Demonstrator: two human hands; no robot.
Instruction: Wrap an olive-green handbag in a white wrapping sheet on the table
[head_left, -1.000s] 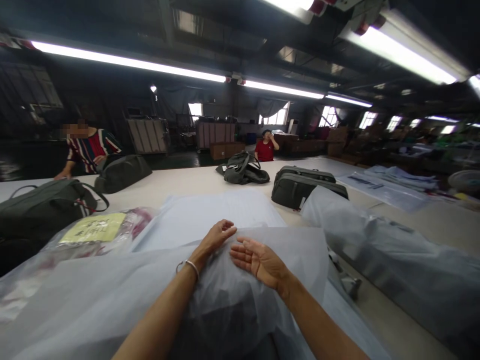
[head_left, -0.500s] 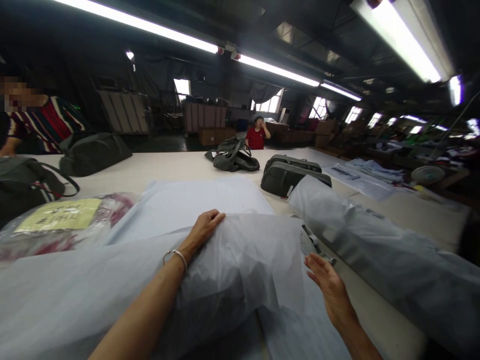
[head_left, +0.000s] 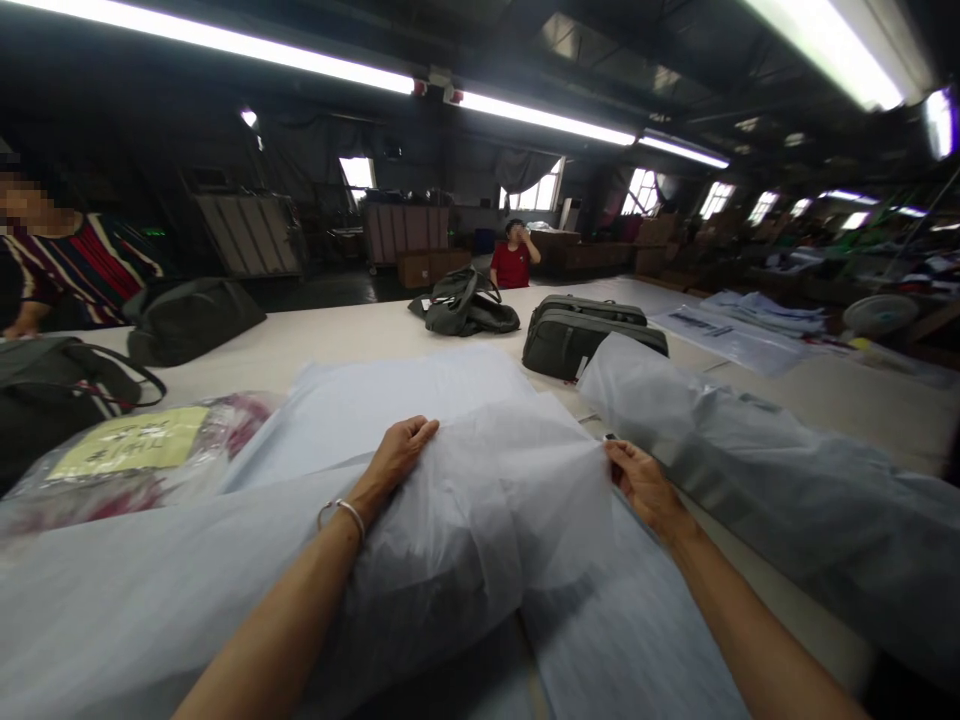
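Note:
A large translucent whitish plastic bag (head_left: 480, 510) lies across the near side of the table, with something dark showing faintly through it. My left hand (head_left: 401, 450) is closed on its upper edge, fingers pinched, a bangle on the wrist. At the right corner of that edge, my right hand (head_left: 637, 480) pinches the plastic between thumb and fingers. The edge is stretched between both hands. A small dark piece peeks out by the right fingertips; I cannot tell what it is. Beneath and beyond lie pale bluish-white sheets (head_left: 420, 380).
Right of my hands lies another filled translucent cover (head_left: 757, 460). Dark green bags (head_left: 585, 335) stand on the cream table (head_left: 322, 340), some at left. A clear bag with a yellow label (head_left: 131, 440) sits left. Co-workers are at far left and beyond the table.
My right hand has gone from open beside the plastic to pinching its right corner, moving up slightly. The metal-looking item near it is now mostly covered. My left hand keeps its hold.

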